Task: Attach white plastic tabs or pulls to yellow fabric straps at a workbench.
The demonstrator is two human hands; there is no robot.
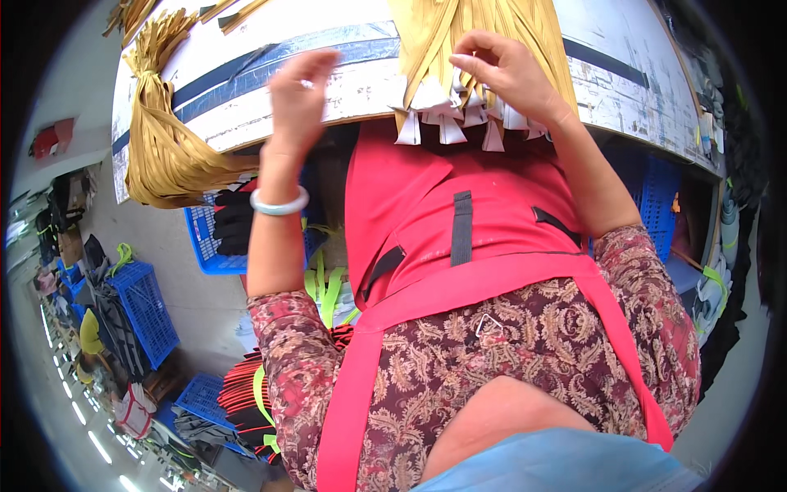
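Pinching a tan strap near its white tip, our right hand (504,74) works the bundle of tan straps (471,49) hanging over the table (623,82) edge. Our left hand (299,94) hovers beside it, fingers loosely spread, holding nothing. We judge a tug could drag neighbouring straps off the edge.
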